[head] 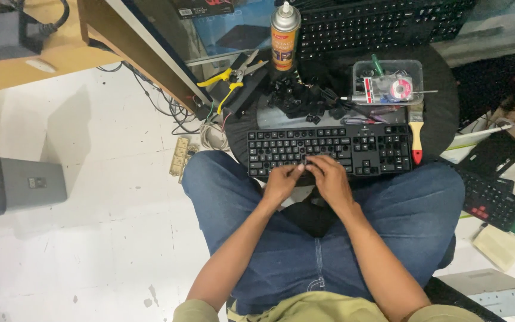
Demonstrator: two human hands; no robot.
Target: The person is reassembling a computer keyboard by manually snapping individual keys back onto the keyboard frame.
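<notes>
Black keyboard [329, 150] flat on a round black stool top [442, 113], just above the knees. Left hand [282, 180] and right hand [331, 179] side by side, touching its lower middle keys, fingers curled close together, clamped on nothing visible. Behind: loose keycaps [296, 98], spray can [285, 34], yellow-handled pliers [232, 77], red-handled brush [416, 131].

matt black plastic keyboard [329, 149] — blue denim jeans [412, 220]
</notes>
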